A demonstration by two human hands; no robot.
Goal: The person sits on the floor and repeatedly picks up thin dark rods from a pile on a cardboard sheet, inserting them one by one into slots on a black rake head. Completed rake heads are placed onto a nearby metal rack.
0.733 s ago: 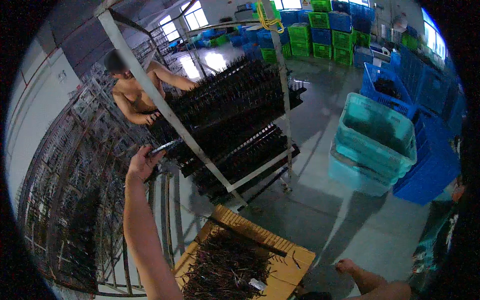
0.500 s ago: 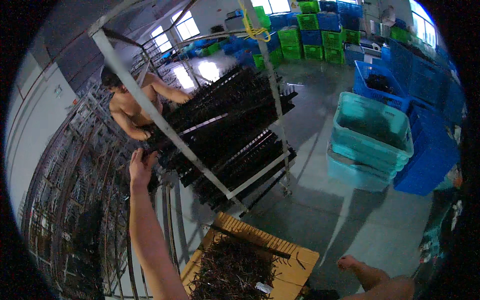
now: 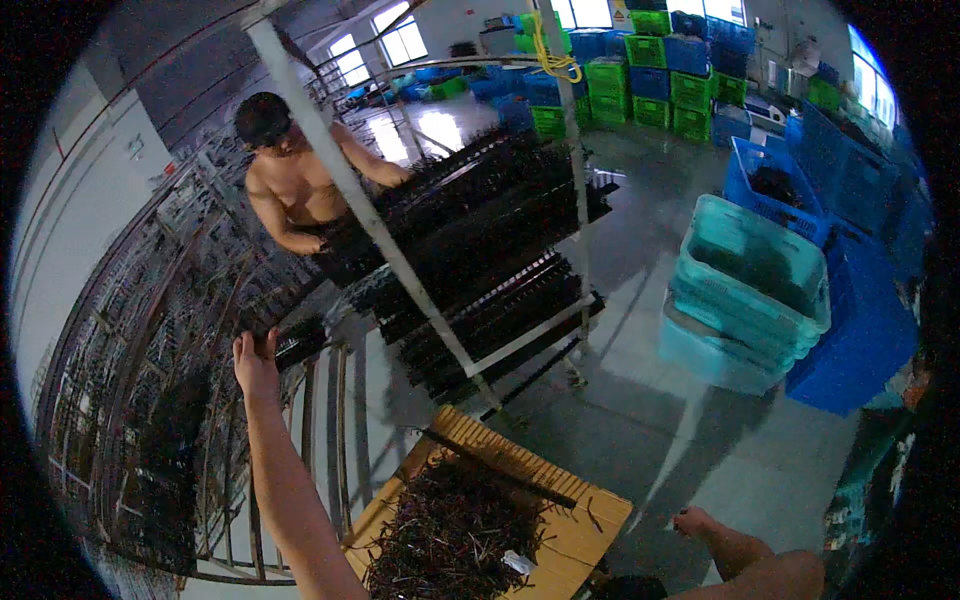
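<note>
My left hand point(image 3: 257, 372) reaches out at the left, fingers and thumb bent around the end of a dark, bristly bar point(image 3: 300, 340); the grip is partly lost in the dark background. Beyond it stands a metal frame rack point(image 3: 400, 265) stacked with similar black, toothed bars point(image 3: 480, 225). A shirtless co-worker point(image 3: 300, 190) bends over that stack, both hands at the bars. My right hand is out of the picture. At the lower right only a bare bent leg point(image 3: 745, 555) shows.
Below the rack lies a cardboard sheet point(image 3: 590, 535) with a heap of thin dark pieces point(image 3: 455, 530). Metal racks point(image 3: 130, 400) crowd the left side. Turquoise tubs point(image 3: 745, 300) and blue crates point(image 3: 850, 320) stand at the right, with green and blue crates point(image 3: 650, 85) stacked at the back.
My left hand has moved left and down, away from the co-worker's hand, and a dark bar now shows beside it. The view has shifted slightly. The co-worker's head has risen a little.
</note>
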